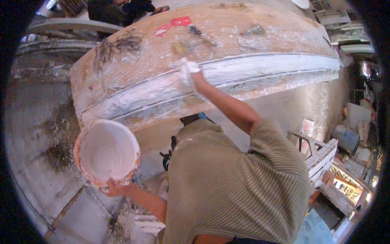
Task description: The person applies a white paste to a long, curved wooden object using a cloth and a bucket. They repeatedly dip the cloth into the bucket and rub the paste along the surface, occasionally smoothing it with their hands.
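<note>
My left hand [113, 188] grips the near rim of a round orange bucket [136, 156], tilted so its inside faces up toward me. Wet white plaster coats the bucket's inner wall. My right arm reaches over the wooden table [243, 36], and my right hand [190, 75], thick with white paste and blurred, is at a long plaster strip [268, 65]. That strip runs along the table's near side between two dark edges. Whether the right fingers hold anything cannot be made out.
On the table lie a tangle of dark wire [118, 46], a red flat piece [172, 25], a dark-handled tool [201, 34] and a small whitish tool [255, 30]. A white-splashed wooden frame [323, 158] stands at right. Another person [122, 10] sits beyond the table.
</note>
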Available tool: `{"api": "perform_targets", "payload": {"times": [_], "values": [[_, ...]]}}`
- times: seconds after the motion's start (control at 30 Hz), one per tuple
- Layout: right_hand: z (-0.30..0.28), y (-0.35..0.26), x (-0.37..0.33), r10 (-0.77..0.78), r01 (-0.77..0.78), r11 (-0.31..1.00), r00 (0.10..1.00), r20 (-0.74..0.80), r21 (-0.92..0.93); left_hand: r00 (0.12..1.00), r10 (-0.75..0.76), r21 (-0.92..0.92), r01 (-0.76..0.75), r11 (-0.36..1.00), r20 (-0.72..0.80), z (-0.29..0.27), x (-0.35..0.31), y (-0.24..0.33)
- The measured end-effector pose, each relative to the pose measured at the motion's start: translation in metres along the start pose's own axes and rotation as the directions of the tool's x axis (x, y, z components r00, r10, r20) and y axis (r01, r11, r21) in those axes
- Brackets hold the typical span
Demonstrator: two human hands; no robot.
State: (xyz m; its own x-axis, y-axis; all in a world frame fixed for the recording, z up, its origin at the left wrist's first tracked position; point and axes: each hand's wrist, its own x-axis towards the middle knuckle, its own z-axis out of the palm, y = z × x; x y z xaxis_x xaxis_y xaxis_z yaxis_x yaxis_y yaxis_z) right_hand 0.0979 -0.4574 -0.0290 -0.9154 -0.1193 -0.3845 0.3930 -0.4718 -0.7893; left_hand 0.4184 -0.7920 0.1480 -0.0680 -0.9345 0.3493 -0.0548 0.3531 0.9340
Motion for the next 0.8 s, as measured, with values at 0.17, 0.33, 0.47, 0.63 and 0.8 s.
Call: {"api": "perform_targets", "payload": {"times": [0.17, 0.33, 0.47, 0.63, 0.8], "values": [[-0.267, -0.098, 0.011, -0.698, 0.262, 0.566, 0.658, -0.284, -0.781, 0.997, 0.035, -0.095, -0.028, 0.995, 0.071, -0.053, -0.045, -0.018], [-0.454, -0.212, 0.018, -0.943, 0.212, 0.057, 0.333, 0.017, -0.976, 0.994, -0.092, -0.166, 0.101, 0.981, 0.064, -0.030, -0.176, 0.042], [-0.405, -0.187, 0.006, -0.814, 0.014, -0.130, 0.569, 0.115, -0.991, 0.993, -0.103, -0.164, 0.112, 0.980, 0.064, -0.043, -0.252, 0.072], [-0.362, -0.215, -0.018, -0.753, 0.293, 0.316, 0.656, -0.051, -0.902, 0.976, 0.102, -0.168, -0.070, 0.983, 0.194, -0.076, -0.313, 0.071], [-0.492, -0.265, 0.012, -0.713, 0.249, 0.257, 0.702, -0.009, -0.934, 0.940, -0.338, -0.240, 0.337, 0.910, 0.039, -0.052, -0.394, 0.142]]}}
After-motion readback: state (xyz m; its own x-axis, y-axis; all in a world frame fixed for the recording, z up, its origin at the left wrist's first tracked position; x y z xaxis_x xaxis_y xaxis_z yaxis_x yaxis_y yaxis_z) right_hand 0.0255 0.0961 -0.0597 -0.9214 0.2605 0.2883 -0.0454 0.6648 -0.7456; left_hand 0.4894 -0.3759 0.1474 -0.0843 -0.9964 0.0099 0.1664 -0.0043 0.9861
